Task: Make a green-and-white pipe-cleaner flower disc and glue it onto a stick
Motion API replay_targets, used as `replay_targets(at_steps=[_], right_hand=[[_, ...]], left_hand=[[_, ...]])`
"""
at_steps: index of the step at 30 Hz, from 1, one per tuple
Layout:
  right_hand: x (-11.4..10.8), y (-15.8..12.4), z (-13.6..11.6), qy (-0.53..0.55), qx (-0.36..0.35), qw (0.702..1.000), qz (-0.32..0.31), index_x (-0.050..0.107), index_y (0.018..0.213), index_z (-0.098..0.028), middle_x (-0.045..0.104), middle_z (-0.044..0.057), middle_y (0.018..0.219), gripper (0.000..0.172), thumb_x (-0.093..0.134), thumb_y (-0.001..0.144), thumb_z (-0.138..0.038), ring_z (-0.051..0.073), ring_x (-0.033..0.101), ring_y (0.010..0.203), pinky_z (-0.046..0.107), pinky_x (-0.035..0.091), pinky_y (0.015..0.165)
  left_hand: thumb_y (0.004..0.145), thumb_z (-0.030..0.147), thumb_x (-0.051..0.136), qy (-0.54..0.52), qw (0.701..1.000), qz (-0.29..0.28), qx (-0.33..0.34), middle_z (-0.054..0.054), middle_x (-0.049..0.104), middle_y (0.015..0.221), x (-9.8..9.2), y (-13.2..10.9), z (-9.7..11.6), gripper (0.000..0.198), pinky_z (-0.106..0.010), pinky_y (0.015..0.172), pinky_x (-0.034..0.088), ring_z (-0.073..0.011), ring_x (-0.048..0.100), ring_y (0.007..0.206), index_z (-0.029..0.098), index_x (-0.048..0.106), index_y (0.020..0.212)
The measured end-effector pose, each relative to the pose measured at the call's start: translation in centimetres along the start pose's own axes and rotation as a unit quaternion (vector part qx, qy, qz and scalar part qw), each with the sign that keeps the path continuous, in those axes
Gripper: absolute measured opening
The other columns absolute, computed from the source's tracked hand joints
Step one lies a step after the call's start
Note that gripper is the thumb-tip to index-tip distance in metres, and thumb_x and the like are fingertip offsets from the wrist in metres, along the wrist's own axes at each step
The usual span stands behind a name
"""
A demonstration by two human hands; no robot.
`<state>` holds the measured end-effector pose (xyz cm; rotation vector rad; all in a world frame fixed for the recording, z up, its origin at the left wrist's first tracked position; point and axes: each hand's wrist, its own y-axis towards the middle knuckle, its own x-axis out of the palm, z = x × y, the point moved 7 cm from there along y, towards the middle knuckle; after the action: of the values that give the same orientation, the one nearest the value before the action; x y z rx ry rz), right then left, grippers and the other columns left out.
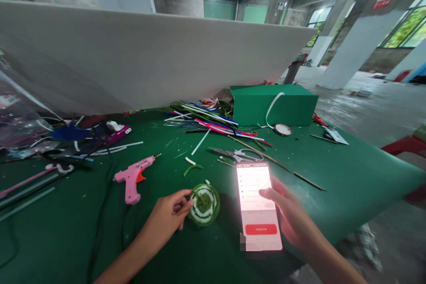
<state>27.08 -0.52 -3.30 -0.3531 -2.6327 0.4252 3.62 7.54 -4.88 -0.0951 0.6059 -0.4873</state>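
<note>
My left hand (pixel 178 206) pinches the left edge of a round green-and-white coil (pixel 205 205), which has rings like a spiral disc. In my right hand (pixel 289 208) is a smartphone (pixel 259 213), held upright with its bright screen facing me. The thumb lies over the screen, which shows a list and a red button; the text is too small to read. Beyond the phone lie scissors (pixel 238 154) with their blades pointing left. A pink hot glue gun (pixel 135 177) rests left of the coil, its nozzle pointing up and right.
Colourful pipe-cleaner-like strips (pixel 206 115) are heaped beside a green box (pixel 276 104). A tape roll (pixel 282 130) lies before the box. A thin stick (pixel 279 164) crosses the green table (pixel 349 164). Plastic bags (pixel 23 115) and a dark cable (pixel 103 213) are at left. A white panel (pixel 149 57) stands behind.
</note>
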Motion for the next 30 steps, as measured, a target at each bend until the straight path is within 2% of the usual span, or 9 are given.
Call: replay_targets(at_steps=[5,9,12,23,30], right_hand=[[-0.1,0.0,0.0,0.018,0.001,1.0,-0.013,0.058,0.112,-0.022,0.069,0.007,0.099,0.038,0.059,0.075,-0.026,0.026,0.064,0.086,0.037,0.048,0.074],[0.7,-0.2,-0.3,0.02,-0.011,0.995,-0.098,0.055,0.117,-0.022,0.068,0.008,0.102,0.046,0.055,0.071,-0.018,0.027,0.062,0.09,0.038,0.047,0.077],[1.1,-0.3,-0.5,0.002,-0.024,0.991,-0.13,0.054,0.119,-0.023,0.067,0.007,0.105,0.056,0.055,0.064,-0.01,0.025,0.062,0.089,0.036,0.047,0.076],[0.9,0.0,-0.4,0.033,-0.011,0.991,-0.131,0.048,0.126,-0.021,0.065,0.01,0.111,0.06,0.051,0.067,-0.015,0.029,0.061,0.095,0.041,0.046,0.078],[1.2,0.0,-0.5,0.052,-0.011,0.991,-0.125,0.054,0.12,-0.022,0.062,0.008,0.117,0.046,0.051,0.074,-0.021,0.028,0.058,0.102,0.039,0.045,0.082]], left_hand=[[0.077,0.039,0.046,-0.011,1.0,0.003,-0.004,0.008,0.046,0.054,0.0,0.0,0.1,0.038,-0.026,0.055,0.043,-0.01,0.046,0.04,0.014,0.06,0.102],[0.076,0.041,0.047,-0.012,1.0,0.004,-0.01,0.007,0.046,0.054,0.0,-0.1,0.1,0.039,-0.025,0.052,0.041,-0.0103,0.046,0.041,0.015,0.061,0.102],[0.075,0.041,0.047,-0.01,1.0,0.001,-0.009,0.007,0.047,0.054,0.0,-0.1,0.2,0.037,-0.024,0.05,0.04,-0.0101,0.046,0.041,0.016,0.063,0.098],[0.074,0.042,0.047,-0.015,1.0,0.006,-0.014,0.007,0.047,0.052,0.0,-0.1,0.2,0.039,-0.025,0.052,0.042,-0.01,0.045,0.04,0.015,0.063,0.098],[0.076,0.04,0.047,-0.005,1.0,0.004,-0.006,0.008,0.046,0.051,0.0,0.1,0.0,0.037,-0.026,0.056,0.043,-0.0098,0.046,0.04,0.014,0.063,0.098]])
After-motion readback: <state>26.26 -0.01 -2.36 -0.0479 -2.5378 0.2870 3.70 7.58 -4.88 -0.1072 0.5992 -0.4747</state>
